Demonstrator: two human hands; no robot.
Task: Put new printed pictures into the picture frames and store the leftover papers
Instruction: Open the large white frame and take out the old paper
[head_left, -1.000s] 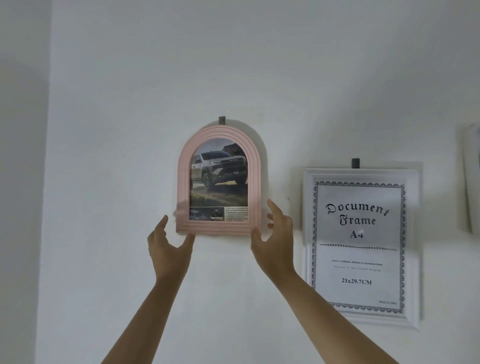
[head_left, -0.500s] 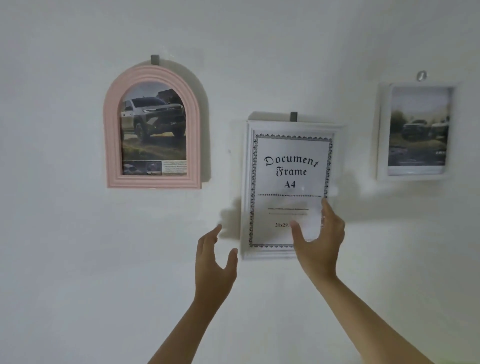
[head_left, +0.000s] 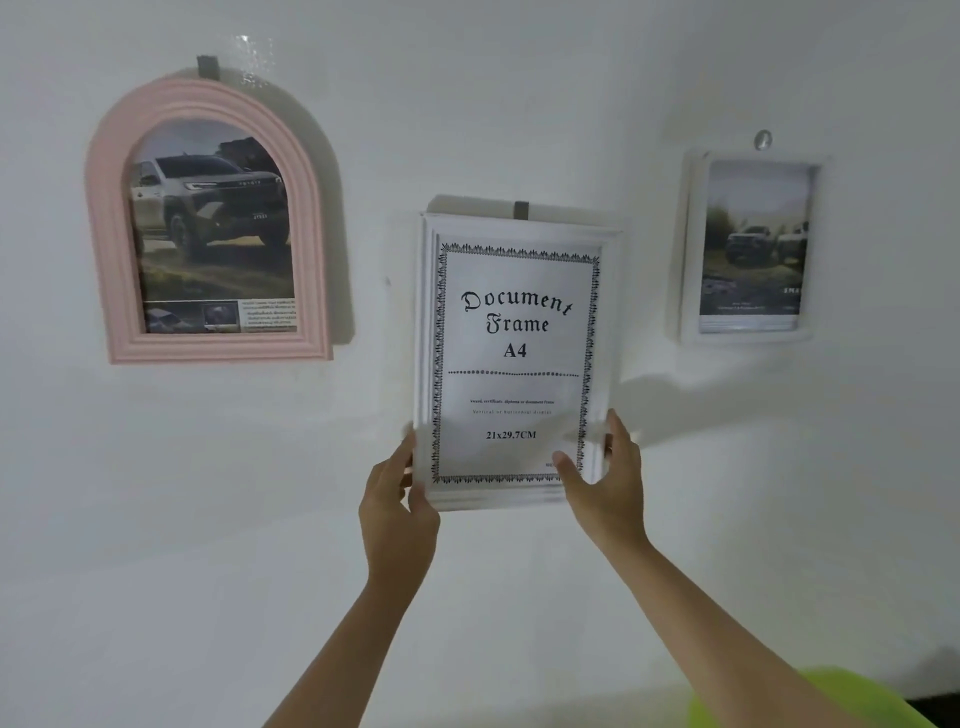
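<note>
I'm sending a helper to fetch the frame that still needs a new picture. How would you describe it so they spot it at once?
On the white wall hang three frames in a row. Take the middle frame, which the left hand and right hand hold by its bottom corners. Unlike the pink arched frame and the small white frame, which show car photos, it holds a sheet reading "Document Frame A4".

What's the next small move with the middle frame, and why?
Probably lift the white frame up off its hook. Both the left hand and the right hand grip its bottom corners, and it holds only the stock placeholder sheet.
</note>
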